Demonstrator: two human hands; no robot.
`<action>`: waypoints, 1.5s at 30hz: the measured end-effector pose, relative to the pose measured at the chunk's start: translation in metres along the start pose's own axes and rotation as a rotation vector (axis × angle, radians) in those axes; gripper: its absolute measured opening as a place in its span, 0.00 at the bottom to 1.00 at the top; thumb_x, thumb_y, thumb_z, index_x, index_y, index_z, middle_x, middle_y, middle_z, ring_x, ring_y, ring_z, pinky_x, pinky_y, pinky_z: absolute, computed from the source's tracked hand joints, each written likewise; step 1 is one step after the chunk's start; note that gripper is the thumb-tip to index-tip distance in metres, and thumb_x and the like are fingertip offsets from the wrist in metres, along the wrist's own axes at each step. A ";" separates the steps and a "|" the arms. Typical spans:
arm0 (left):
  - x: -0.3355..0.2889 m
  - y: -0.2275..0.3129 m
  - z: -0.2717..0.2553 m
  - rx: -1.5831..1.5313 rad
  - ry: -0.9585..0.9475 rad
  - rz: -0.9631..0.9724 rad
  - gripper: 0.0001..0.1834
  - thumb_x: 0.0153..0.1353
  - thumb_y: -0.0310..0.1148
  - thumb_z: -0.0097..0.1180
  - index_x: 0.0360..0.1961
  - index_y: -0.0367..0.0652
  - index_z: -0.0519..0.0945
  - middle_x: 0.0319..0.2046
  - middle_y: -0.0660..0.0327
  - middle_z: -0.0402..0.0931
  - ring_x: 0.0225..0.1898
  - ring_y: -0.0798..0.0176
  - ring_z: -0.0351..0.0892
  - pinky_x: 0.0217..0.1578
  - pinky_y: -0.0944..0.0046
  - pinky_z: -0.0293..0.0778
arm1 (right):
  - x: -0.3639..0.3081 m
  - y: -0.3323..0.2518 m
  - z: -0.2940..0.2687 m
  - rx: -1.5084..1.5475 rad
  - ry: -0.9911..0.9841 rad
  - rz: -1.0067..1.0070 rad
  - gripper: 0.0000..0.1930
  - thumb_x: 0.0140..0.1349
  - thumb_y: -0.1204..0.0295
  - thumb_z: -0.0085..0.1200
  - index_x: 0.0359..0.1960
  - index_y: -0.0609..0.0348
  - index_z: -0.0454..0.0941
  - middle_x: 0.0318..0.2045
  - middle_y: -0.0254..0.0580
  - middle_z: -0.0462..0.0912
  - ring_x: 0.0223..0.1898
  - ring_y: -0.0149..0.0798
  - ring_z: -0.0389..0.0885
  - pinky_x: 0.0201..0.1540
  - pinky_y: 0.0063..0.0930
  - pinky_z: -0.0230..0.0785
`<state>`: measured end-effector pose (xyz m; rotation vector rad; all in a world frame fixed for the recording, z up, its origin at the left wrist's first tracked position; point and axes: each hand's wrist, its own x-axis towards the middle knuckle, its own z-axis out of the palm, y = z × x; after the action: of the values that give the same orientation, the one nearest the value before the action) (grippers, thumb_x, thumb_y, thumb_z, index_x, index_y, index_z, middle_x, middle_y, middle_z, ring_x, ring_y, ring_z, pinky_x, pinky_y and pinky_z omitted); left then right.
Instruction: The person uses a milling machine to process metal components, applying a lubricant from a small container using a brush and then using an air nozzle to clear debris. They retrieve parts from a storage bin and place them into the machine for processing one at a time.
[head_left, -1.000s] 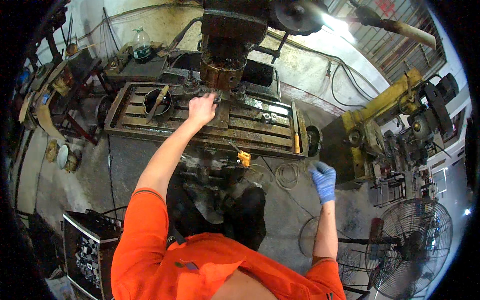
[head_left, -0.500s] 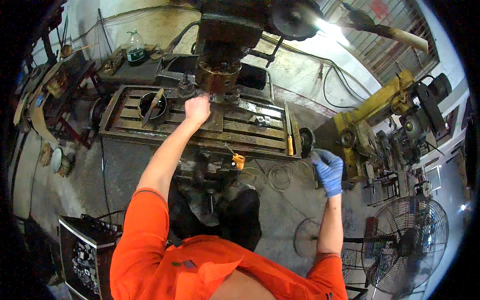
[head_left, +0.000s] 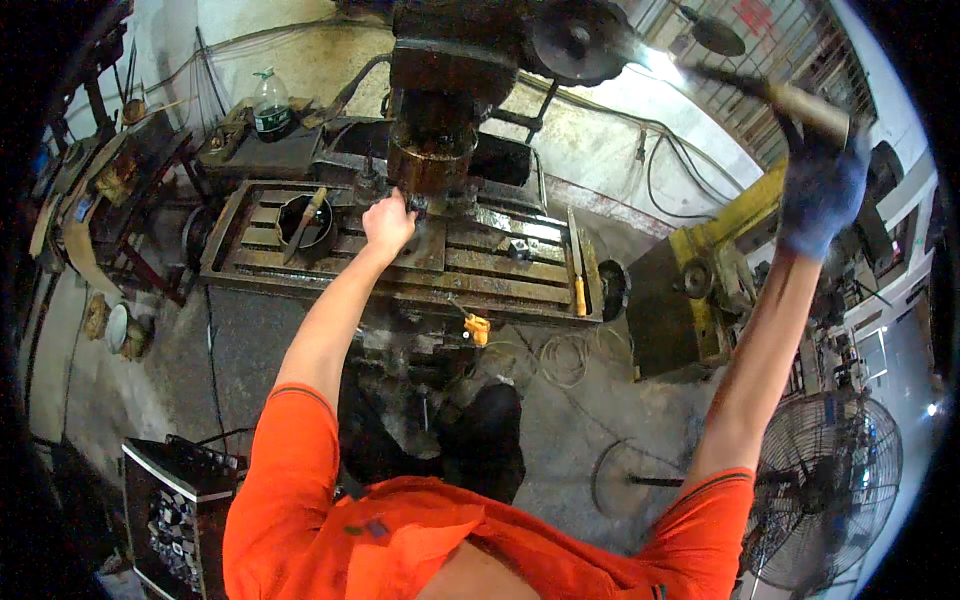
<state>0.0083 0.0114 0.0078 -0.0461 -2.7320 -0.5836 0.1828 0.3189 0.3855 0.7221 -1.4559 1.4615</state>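
Under the dark machine's spindle, my bare left hand is closed, its fingertips close to the spindle's lower end. What it holds, if anything, is hidden. My right hand, in a blue knit glove, is raised at the upper right and blurred. Its fingers reach round the pale end of a lever handle that sticks out from the machine head. Below the spindle runs the slotted metal machine table. On it stand a dark pot with a wooden-handled brush across it and a small metal block.
A file with a yellow handle lies at the table's right end. A yellow-orange object hangs at the front edge. A yellow machine and a caged fan stand right; a box of metal pieces is lower left.
My right hand has risen from beside the table's right end to the lever handle, which sits slightly lower. My left hand remains at the spindle with little movement.
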 end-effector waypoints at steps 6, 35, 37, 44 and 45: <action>-0.003 -0.016 0.002 0.033 0.020 -0.026 0.23 0.47 0.44 0.59 0.38 0.35 0.73 0.25 0.50 0.77 0.29 0.50 0.79 0.29 0.54 0.75 | -0.094 0.027 -0.007 -0.169 0.017 -0.104 0.17 0.59 0.63 0.40 0.35 0.68 0.70 0.34 0.53 0.76 0.42 0.50 0.75 0.51 0.43 0.62; -0.087 -0.164 -0.114 0.340 0.075 0.226 0.24 0.54 0.41 0.51 0.51 0.43 0.68 0.23 0.50 0.76 0.25 0.48 0.76 0.26 0.54 0.71 | -0.146 0.051 -0.007 -0.226 0.072 -0.140 0.17 0.62 0.61 0.38 0.26 0.62 0.70 0.28 0.44 0.75 0.40 0.43 0.74 0.50 0.39 0.61; -0.082 -0.166 -0.112 0.310 0.069 0.198 0.21 0.56 0.39 0.50 0.50 0.42 0.70 0.21 0.50 0.76 0.23 0.47 0.76 0.26 0.54 0.71 | -0.140 0.043 0.001 -0.097 0.106 -0.063 0.17 0.61 0.60 0.40 0.24 0.62 0.69 0.27 0.44 0.75 0.40 0.44 0.75 0.49 0.39 0.61; -0.086 -0.084 -0.093 -0.891 -0.118 -0.128 0.16 0.62 0.33 0.44 0.47 0.34 0.73 0.15 0.61 0.72 0.12 0.71 0.69 0.14 0.70 0.65 | -0.156 0.051 -0.005 -0.035 0.140 -0.070 0.17 0.61 0.61 0.39 0.19 0.58 0.63 0.26 0.44 0.73 0.42 0.48 0.72 0.58 0.50 0.51; -0.080 -0.075 -0.086 -0.904 -0.134 -0.111 0.16 0.62 0.33 0.44 0.47 0.34 0.73 0.15 0.61 0.71 0.12 0.71 0.69 0.14 0.69 0.65 | -0.156 0.051 -0.002 -0.049 0.141 -0.069 0.17 0.61 0.62 0.39 0.18 0.57 0.62 0.25 0.44 0.72 0.43 0.49 0.72 0.60 0.52 0.49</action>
<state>0.1038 -0.0882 0.0249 -0.1548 -2.3564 -1.8381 0.2010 0.2963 0.2235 0.6202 -1.3419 1.3905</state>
